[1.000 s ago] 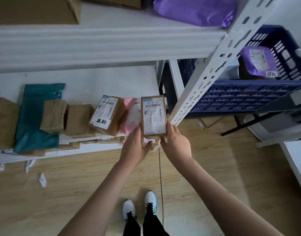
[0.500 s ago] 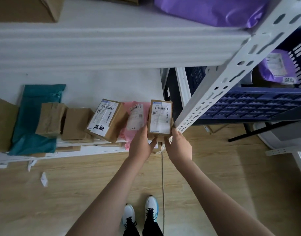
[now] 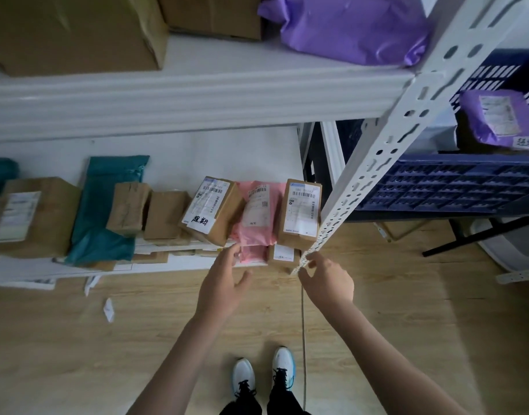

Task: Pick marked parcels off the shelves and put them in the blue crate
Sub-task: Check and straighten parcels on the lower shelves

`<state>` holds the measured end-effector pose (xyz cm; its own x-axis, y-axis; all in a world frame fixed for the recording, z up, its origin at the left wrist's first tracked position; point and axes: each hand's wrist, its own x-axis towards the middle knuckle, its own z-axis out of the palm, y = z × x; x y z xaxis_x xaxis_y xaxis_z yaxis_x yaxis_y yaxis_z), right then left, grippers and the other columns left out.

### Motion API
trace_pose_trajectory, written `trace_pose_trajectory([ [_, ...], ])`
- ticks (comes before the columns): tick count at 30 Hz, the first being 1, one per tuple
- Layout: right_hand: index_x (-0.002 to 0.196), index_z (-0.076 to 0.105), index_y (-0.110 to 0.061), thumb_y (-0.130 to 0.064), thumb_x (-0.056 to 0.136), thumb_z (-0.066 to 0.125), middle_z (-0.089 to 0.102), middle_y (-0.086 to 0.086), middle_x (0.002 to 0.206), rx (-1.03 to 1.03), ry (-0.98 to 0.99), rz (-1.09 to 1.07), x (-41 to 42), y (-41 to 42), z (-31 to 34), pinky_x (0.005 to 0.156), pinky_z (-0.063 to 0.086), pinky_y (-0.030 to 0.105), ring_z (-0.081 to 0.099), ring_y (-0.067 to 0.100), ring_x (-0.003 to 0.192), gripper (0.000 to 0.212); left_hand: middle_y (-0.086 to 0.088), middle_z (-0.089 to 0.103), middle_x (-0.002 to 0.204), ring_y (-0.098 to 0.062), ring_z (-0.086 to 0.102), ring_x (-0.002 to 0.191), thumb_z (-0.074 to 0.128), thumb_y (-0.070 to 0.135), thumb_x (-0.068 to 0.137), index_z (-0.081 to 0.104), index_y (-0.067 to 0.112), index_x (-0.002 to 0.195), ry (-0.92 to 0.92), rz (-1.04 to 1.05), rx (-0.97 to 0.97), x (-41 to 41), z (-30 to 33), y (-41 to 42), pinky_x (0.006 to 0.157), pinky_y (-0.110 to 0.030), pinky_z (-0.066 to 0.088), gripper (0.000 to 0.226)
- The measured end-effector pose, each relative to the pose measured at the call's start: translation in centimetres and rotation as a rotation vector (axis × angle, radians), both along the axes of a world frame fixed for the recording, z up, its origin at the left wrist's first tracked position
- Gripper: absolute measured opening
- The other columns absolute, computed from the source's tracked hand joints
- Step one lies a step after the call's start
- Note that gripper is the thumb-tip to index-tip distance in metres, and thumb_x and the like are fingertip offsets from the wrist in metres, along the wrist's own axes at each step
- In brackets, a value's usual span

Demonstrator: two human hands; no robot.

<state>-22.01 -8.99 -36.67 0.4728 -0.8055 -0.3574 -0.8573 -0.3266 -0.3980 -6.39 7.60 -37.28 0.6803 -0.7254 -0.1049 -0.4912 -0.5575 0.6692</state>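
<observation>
Cardboard parcel [image 3: 300,212] upright on shelf [image 3: 173,265], label facing out; left hand [image 3: 224,283], right hand [image 3: 327,280] relaxed, empty.

You can read handwritten black characters, "超期", on a white sticker at the near end of the tilted brown box [image 3: 210,211] on the lower shelf [image 3: 167,265]; its shipping label above carries barcodes, the print too small to read. The pink bag [image 3: 257,214] beside it and the upright box [image 3: 300,212] at the shelf's right end show barcode labels, digits illegible. In the blue crate [image 3: 437,190], the purple bag [image 3: 496,118] bears a printed label and a white tag with handwritten characters you cannot make out.
</observation>
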Motion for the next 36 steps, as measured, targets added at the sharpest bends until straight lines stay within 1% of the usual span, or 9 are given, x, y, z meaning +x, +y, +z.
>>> trace_pose_trajectory([
  [5,0.127,0.055,-0.033,-0.04,0.093,0.054,0.066,-0.015,0.117,-0.025,-0.094,0.089,1.2,2.8,1.4,0.069,0.047,0.028,0.067,0.016,0.096,0.035,0.014,0.05,0.143,-0.004,0.055,0.116,0.067,0.027,0.094,0.042,0.029,0.147,0.032,0.067,0.006,1.3,0.6,4.1,0.087,-0.034,0.054,0.059],
  [10,0.126,0.056,-0.029,-0.04,0.092,0.054,0.064,-0.012,0.117,-0.052,-0.104,0.134,2.5,4.2,2.3,0.072,0.05,0.03,0.065,0.018,0.097,0.035,0.016,0.052,0.139,-0.004,0.055,0.116,0.065,0.029,0.096,0.044,0.028,0.145,0.014,0.048,-0.008,2.2,1.2,3.7,0.081,-0.029,0.05,0.053],
  [14,0.13,0.049,-0.023,-0.042,0.093,0.053,0.063,-0.004,0.119,0.001,-0.031,0.203,4.1,4.5,1.5,0.076,0.055,0.036,0.065,0.023,0.099,0.042,0.009,0.054,0.137,-0.01,0.057,0.115,0.066,0.027,0.095,0.044,0.023,0.146,-0.023,-0.031,0.02,2.7,-0.1,2.0,0.08,-0.028,0.047,0.055],
  [18,0.138,0.038,-0.014,-0.04,0.095,0.056,0.059,0.005,0.126,0.066,0.072,0.236,7.1,3.7,0.3,0.072,0.05,0.035,0.063,0.028,0.105,0.054,-0.001,0.054,0.138,-0.023,0.06,0.116,0.065,0.027,0.095,0.041,0.018,0.146,-0.053,-0.089,0.092,4.0,-2.4,-0.3,0.077,-0.035,0.05,0.057],
  [24,0.134,0.036,-0.007,-0.047,0.096,0.053,0.062,0.011,0.118,0.096,0.108,0.13,10.4,2.8,-2.7,0.075,0.047,0.038,0.062,0.033,0.107,0.058,-0.006,0.035,0.161,-0.029,0.047,0.138,0.063,0.033,0.097,0.023,0.012,0.159,-0.036,-0.048,0.217,6.7,-5.1,-3.8,0.097,-0.044,0.048,0.077],
  [27,0.131,0.04,-0.006,-0.049,0.095,0.053,0.061,0.011,0.12,0.135,0.116,0.079,11.3,2.5,-3.9,0.082,0.048,0.04,0.06,0.034,0.111,0.057,-0.008,0.039,0.159,-0.032,0.05,0.135,0.062,0.036,0.095,0.018,0.011,0.16,-0.038,-0.033,0.266,7.4,-5.9,-5.1,0.094,-0.044,0.049,0.082],
  [31,0.136,0.042,-0.007,-0.045,0.092,0.058,0.064,0.013,0.12,0.242,0.047,-0.015,12.4,1.9,-5.1,0.077,0.045,0.035,0.062,0.034,0.11,0.061,-0.012,0.038,0.157,-0.034,0.056,0.127,0.063,0.04,0.092,0.011,0.01,0.16,-0.042,-0.046,0.316,8.1,-6.4,-7.0,0.083,-0.042,0.052,0.091],
  [34,0.137,0.043,-0.005,-0.034,0.091,0.063,0.067,0.014,0.115,0.276,-0.098,-0.064,13.3,1.7,-5.4,0.071,0.04,0.029,0.064,0.036,0.107,0.059,-0.013,0.037,0.152,-0.036,0.057,0.12,0.062,0.039,0.092,0.022,0.012,0.156,-0.04,-0.035,0.313,8.2,-6.5,-8.0,0.073,-0.037,0.046,0.08],
  [36,0.133,0.047,-0.006,-0.029,0.091,0.064,0.068,0.013,0.109,0.261,-0.14,-0.062,13.7,1.7,-5.2,0.058,0.034,0.023,0.066,0.034,0.101,0.051,-0.011,0.044,0.142,-0.036,0.061,0.109,0.058,0.04,0.093,0.038,0.015,0.147,-0.023,-0.035,0.286,8.4,-6.6,-8.2,0.069,-0.035,0.043,0.062],
])
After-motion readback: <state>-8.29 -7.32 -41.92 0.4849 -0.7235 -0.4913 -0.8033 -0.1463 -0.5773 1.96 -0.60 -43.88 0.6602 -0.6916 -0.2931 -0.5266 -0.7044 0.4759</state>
